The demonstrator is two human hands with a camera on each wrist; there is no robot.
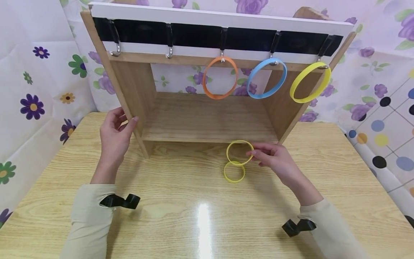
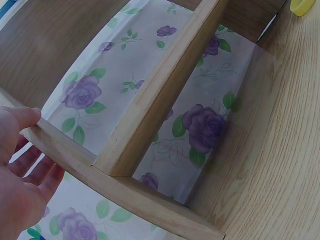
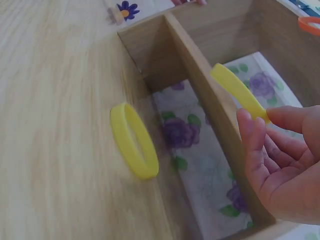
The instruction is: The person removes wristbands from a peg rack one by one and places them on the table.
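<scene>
My left hand grips the side panel of a wooden shelf, thumb in front and fingers on the outer side. In the left wrist view the thumb and fingers lie on either side of that panel's edge. With thumb and fingertips, my right hand pinches a thin yellow wristband, raised in front of the lower shelf board. Another yellow wristband rests on the table just in front of the shelf; in the head view the two bands overlap slightly.
Along the shelf's top rail runs a row of metal hooks. An orange wristband, a blue wristband and a yellow wristband hang on the three right-hand hooks; the two left hooks are bare. Flowered sheeting stands behind the wooden table.
</scene>
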